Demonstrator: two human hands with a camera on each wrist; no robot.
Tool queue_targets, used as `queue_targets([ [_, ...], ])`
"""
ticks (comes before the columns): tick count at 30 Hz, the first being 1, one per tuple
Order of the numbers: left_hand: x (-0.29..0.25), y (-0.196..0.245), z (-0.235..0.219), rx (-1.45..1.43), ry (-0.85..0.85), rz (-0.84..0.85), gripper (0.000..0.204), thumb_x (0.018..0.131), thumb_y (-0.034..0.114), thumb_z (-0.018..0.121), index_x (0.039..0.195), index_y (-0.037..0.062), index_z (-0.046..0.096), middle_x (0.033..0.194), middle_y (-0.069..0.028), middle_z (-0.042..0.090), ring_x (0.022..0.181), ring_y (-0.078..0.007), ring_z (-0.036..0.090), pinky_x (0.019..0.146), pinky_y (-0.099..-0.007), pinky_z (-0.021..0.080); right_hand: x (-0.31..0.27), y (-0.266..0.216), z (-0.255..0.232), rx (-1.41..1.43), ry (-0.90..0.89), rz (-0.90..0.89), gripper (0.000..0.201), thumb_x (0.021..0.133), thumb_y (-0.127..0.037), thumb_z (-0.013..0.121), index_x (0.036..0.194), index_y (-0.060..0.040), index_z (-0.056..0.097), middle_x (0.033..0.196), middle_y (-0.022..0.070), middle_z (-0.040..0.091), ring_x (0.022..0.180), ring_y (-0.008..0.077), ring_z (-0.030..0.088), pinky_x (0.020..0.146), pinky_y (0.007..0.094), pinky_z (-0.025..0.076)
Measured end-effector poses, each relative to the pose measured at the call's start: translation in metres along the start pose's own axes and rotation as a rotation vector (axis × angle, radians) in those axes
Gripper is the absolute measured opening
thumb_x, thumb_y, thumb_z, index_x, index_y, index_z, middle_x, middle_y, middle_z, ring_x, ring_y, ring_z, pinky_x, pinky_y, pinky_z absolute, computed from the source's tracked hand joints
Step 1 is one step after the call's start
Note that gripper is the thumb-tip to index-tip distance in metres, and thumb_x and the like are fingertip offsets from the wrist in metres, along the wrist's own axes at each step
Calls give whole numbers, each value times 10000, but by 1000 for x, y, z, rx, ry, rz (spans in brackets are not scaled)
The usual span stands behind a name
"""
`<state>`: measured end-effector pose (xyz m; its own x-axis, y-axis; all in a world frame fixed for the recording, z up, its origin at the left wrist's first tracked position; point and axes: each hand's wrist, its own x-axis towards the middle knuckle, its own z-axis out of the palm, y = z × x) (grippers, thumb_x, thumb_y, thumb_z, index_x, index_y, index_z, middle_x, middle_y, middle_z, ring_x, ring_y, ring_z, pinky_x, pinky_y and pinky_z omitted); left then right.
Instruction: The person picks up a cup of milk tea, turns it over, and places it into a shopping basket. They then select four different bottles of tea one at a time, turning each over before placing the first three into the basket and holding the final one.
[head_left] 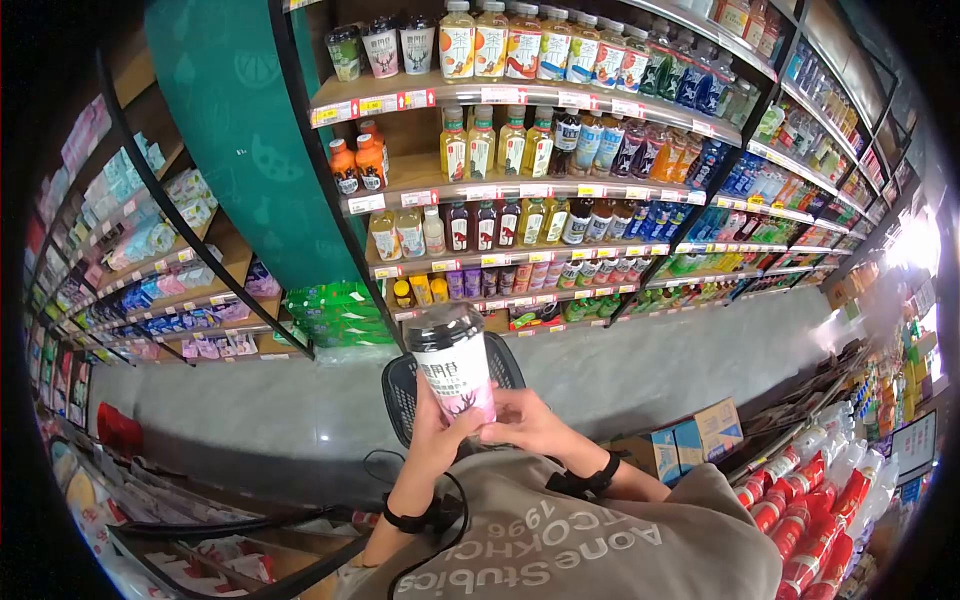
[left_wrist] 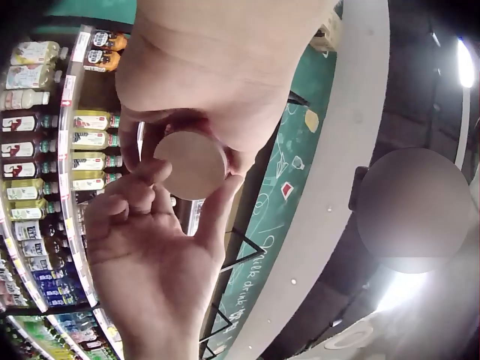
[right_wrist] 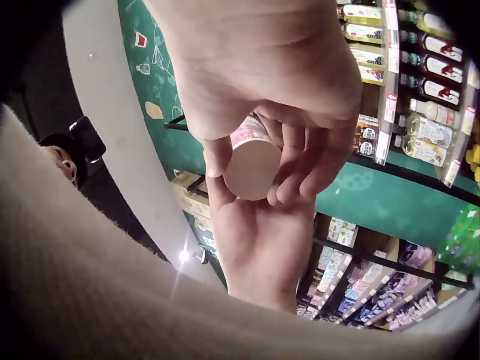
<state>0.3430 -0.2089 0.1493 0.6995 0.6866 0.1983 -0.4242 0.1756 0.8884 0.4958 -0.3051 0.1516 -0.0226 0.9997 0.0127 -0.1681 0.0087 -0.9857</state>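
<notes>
A paper drink cup point(head_left: 455, 372) with a black lid, white upper part and pink lower band stands upright between both hands in front of the chest. My left hand point(head_left: 436, 437) grips its lower left side, thumb across the front. From the other side, my right hand point(head_left: 527, 420) holds the cup low down with curled fingers. Both wrist views look at the plain pale base of the cup point(left_wrist: 191, 165). Around that base curl the fingers of the left hand point(left_wrist: 210, 82) and the right hand point(right_wrist: 277, 90).
Below and behind the cup is a dark shopping basket point(head_left: 400, 400). Drink shelves point(head_left: 420, 190) with several rows of bottles rise ahead, similar cups point(head_left: 381, 48) on the top one. Grey floor point(head_left: 300, 415) runs between. Cartons point(head_left: 700, 435) and red-and-white packages point(head_left: 815, 510) stand at the right.
</notes>
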Motion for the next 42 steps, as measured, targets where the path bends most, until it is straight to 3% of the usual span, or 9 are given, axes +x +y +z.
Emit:
queue_targets([
  [6,2,-1,3,-33,-20,-30,753,875,39,702,1473,36,244,1272,-163,593,1176,-247,632,982,-388,524,-3,4,-3,76,27,21,283,986,-157,675,1191,37,652,1043,44,681,853,113,637,791,290,536],
  [12,-1,-5,2,52,8,10,799,869,199,754,1472,25,259,1321,-229,570,1161,-358,645,912,-448,579,-4,-1,-1,113,4,8,272,989,-149,669,1187,37,655,1023,44,676,858,103,620,767,281,525],
  [18,-5,0,2,-2,55,-38,686,868,75,709,1434,19,325,1217,-145,622,1082,-207,654,902,-342,549,-4,5,2,94,-12,57,299,998,-191,667,1189,39,653,1010,34,672,863,91,607,757,273,519],
  [19,-5,-6,-2,54,81,-41,775,839,253,773,1437,4,347,1268,-223,628,1109,-315,675,938,-427,571,-5,8,0,64,-17,84,318,999,-220,669,1185,38,654,984,32,675,848,88,606,751,265,515],
  [22,-5,-9,-5,98,86,-7,757,843,244,773,1431,1,361,1271,-220,627,1122,-300,668,954,-418,555,-5,10,2,20,-5,38,327,1002,-243,665,1177,32,652,947,31,677,812,86,601,740,265,509],
  [25,-11,-7,-4,73,97,6,748,842,86,736,1467,8,332,1302,-92,554,1177,-171,577,1004,-331,470,-6,11,4,8,38,35,348,1002,-220,660,1241,31,623,984,37,682,815,94,604,754,274,515],
  [32,-15,9,-12,-2,295,22,782,864,36,702,1520,-15,279,1364,-129,537,1248,-205,557,1065,-356,443,-11,-7,25,-177,102,25,653,927,-59,704,1514,-20,420,1312,115,624,831,108,627,770,287,536],
  [37,-20,27,-21,-237,181,59,665,974,352,591,1472,-18,353,1370,-250,553,1128,-323,656,958,-458,562,-6,-14,17,-304,-56,-102,670,900,-2,696,1517,-83,448,1393,127,583,868,151,657,783,315,562],
  [42,-31,-2,-60,-417,127,8,696,1004,537,511,1425,-11,430,1259,-255,604,1000,-310,694,853,-456,599,0,-14,24,-251,-178,-94,656,884,5,706,1495,-79,483,1381,123,602,877,150,657,778,305,562],
])
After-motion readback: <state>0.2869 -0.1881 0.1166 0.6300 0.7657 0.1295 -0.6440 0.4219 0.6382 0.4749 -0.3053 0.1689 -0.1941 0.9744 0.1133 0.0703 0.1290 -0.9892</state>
